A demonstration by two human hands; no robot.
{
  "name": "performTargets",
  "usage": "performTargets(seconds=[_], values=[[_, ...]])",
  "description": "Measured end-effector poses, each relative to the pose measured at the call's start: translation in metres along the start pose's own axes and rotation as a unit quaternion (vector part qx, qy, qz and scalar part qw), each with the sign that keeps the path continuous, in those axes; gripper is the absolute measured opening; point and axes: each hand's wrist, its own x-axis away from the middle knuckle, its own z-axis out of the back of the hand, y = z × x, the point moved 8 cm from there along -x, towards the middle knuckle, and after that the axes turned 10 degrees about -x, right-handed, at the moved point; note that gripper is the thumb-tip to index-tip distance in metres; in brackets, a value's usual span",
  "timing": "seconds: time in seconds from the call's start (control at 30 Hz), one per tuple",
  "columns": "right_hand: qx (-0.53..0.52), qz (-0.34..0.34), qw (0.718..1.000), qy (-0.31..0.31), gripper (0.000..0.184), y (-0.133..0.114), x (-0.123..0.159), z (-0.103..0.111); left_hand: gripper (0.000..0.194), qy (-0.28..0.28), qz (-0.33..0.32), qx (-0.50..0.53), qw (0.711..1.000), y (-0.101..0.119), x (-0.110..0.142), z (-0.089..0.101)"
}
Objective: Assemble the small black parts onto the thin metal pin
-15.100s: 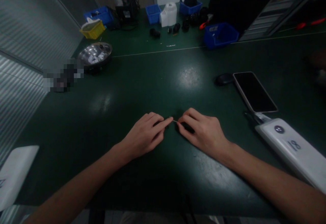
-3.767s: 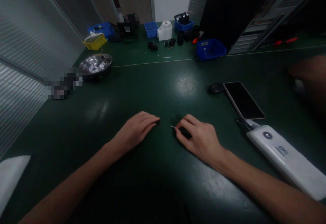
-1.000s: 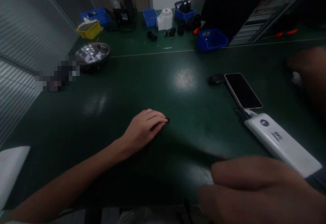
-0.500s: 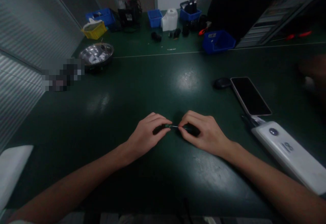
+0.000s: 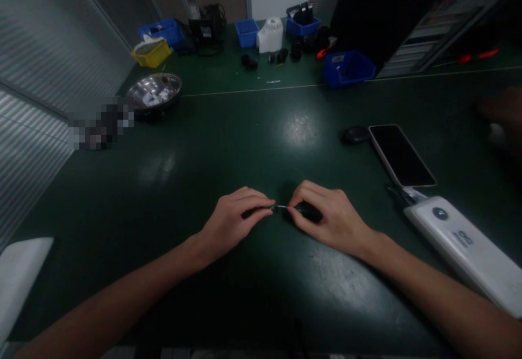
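In the head view, my left hand [image 5: 234,215] rests low over the table, thumb and fingers closed on a small dark piece with green specks [image 5: 272,208]. Its full shape is hidden by the fingers. Facing it, my right hand [image 5: 330,215] pinches a thin, pale, needle-like rod [image 5: 281,206] between thumb and forefinger. The rod points left and its far end reaches the dark piece; whether it touches or enters the piece is too small to tell.
On the green table [image 5: 228,136], a phone [image 5: 402,155], a dark computer mouse [image 5: 354,135] and a white device [image 5: 465,245] lie right. A metal bowl [image 5: 136,90] with white scraps stands back left. Blue bins [image 5: 348,70] line the back. Another person's hand [image 5: 503,109] shows far right.
A second ago my right hand was blurred close to the camera at lower right. It has come back to my left hand, holding the rod against or near the dark piece.
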Motion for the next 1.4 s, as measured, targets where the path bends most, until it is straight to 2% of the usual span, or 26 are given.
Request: performTargets(seconds=[0.17, 0.43, 0.6, 0.83, 0.97, 1.17, 1.4], values=[[-0.006, 0.010, 1.000, -0.007, 0.015, -0.001, 0.001, -0.002, 0.021, 0.017, -0.012, 0.018, 1.000, 0.001, -0.001, 0.001], [0.016, 0.026, 0.999, -0.041, 0.016, -0.002, 0.004, -0.013, 0.023, 0.009, -0.023, -0.004, 1.000, 0.006, -0.003, -0.001], [-0.012, 0.039, 0.999, -0.034, 0.016, -0.001, 0.004, -0.014, 0.024, 0.009, -0.048, -0.018, 0.999, 0.007, 0.000, -0.003], [-0.053, 0.047, 0.997, -0.032, 0.013, -0.004, 0.005, -0.011, 0.025, 0.002, -0.046, 0.006, 0.999, 0.007, 0.000, -0.003], [-0.061, 0.054, 0.997, -0.014, 0.011, -0.004, 0.005, -0.009, 0.027, -0.002, -0.036, -0.014, 0.999, 0.008, 0.000, -0.002], [-0.037, 0.046, 0.998, 0.033, 0.009, -0.001, 0.004, 0.002, 0.042, -0.043, -0.029, -0.088, 0.995, 0.010, 0.002, -0.007], [0.052, 0.012, 0.998, 0.033, 0.013, 0.002, 0.005, 0.001, 0.046, -0.085, -0.025, -0.138, 0.986, 0.009, 0.001, -0.015]])
